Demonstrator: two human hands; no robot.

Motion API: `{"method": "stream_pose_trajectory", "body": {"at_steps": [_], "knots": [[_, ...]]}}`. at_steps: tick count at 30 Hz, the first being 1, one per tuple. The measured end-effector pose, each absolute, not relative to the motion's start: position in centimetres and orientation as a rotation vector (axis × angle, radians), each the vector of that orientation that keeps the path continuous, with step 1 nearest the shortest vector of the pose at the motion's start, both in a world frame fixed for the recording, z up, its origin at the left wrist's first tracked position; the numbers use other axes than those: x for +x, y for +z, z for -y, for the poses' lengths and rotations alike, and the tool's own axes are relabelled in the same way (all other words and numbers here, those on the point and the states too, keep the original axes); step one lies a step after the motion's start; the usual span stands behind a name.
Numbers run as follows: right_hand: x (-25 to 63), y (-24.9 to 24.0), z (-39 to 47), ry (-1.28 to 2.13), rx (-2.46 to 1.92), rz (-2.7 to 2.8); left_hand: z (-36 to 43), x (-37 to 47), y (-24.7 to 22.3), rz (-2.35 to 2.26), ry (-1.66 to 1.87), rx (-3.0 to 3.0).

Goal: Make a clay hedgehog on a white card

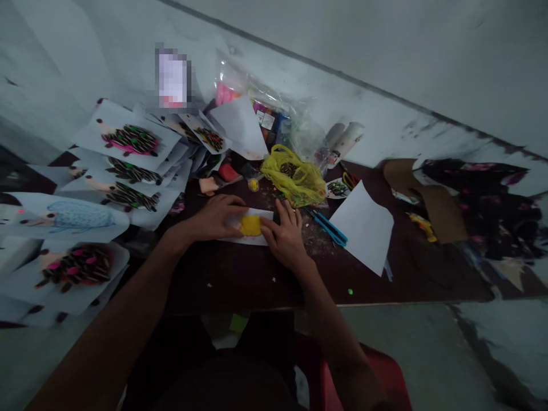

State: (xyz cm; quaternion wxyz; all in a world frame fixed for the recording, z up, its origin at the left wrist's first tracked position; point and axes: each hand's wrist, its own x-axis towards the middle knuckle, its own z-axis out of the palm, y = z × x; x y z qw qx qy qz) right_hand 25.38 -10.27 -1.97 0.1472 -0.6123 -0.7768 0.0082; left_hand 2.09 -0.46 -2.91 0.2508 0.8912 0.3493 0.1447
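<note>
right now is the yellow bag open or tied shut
Open: the yellow bag lies with its mouth spread, no knot over it, and dark bits show inside.

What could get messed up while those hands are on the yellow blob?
The left hand and right hand both have fingers at the yellow blob, so it might get squashed or lopsided.
The yellow bag sits close to the right hand; a bump could perhaps spill the small brown bits in it.
The left forearm is near the animal pictures, so a careless elbow might knock them.
</note>
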Motion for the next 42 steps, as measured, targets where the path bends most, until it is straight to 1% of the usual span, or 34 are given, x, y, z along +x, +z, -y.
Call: {"method": "stream_pose_trajectory", "body": {"at_steps": [5, 24, 28, 34, 42], "knots": [[25.7, -1.8, 11.2, 0.046, -1.776, 2.274, 0.8, 2.2, -3.1, -0.975, 0.377, 2.425], [25.3, -1.6, 12.0, -0.072, -1.74, 2.245, 1.1, 2.4, -3.2, -1.009, 0.336, 2.469], [25.3, -1.8, 11.9, -0.057, -1.734, 2.249, 1.9, 3.1, -2.5, -1.037, 0.358, 2.506], [25.7, -2.0, 11.9, -0.011, -1.737, 2.195, 2.8, 4.9, -2.1, -0.946, 0.399, 2.542], [25.6, -2.0, 11.8, 0.03, -1.751, 2.198, 2.9, 5.1, -2.2, -0.961, 0.333, 2.508]]}}
